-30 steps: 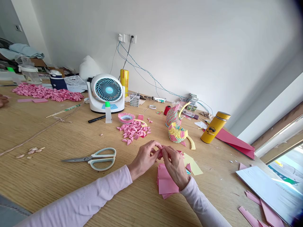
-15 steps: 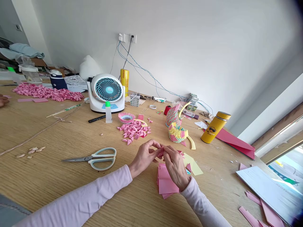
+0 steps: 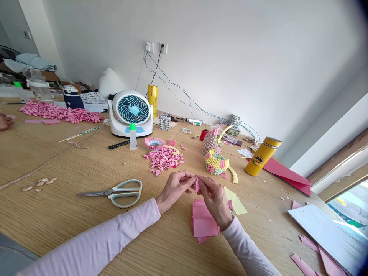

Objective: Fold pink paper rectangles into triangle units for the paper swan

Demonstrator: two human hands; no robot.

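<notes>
A small folded piece of pink paper (image 3: pixel 197 185) is pinched between both hands above the table. My left hand (image 3: pixel 176 188) grips its left edge with thumb and fingertips. From the other side my right hand (image 3: pixel 214 197) holds it, closed, partly hiding a stack of pink paper slips (image 3: pixel 203 220) just below. Beyond my hands lies a heap of folded pink paper triangles (image 3: pixel 163 159), with a round pink paper piece (image 3: pixel 154 143) behind it. Two folded-paper models, a yellow-rimmed one (image 3: pixel 216 163) and a taller striped one (image 3: pixel 211 141), stand further right.
Scissors (image 3: pixel 115 193) lie left of my left hand. A white fan (image 3: pixel 131 115), a green-capped bottle (image 3: pixel 132 138) and a yellow flask (image 3: pixel 262 156) stand farther back. A white board (image 3: pixel 324 234) rests at the right edge. Another person's hand (image 3: pixel 5 121) shows at far left.
The pink paper has turned between my fingers and now shows more of its folded face, hanging downward. My hands have shifted slightly but stay together. The view has moved a little.
</notes>
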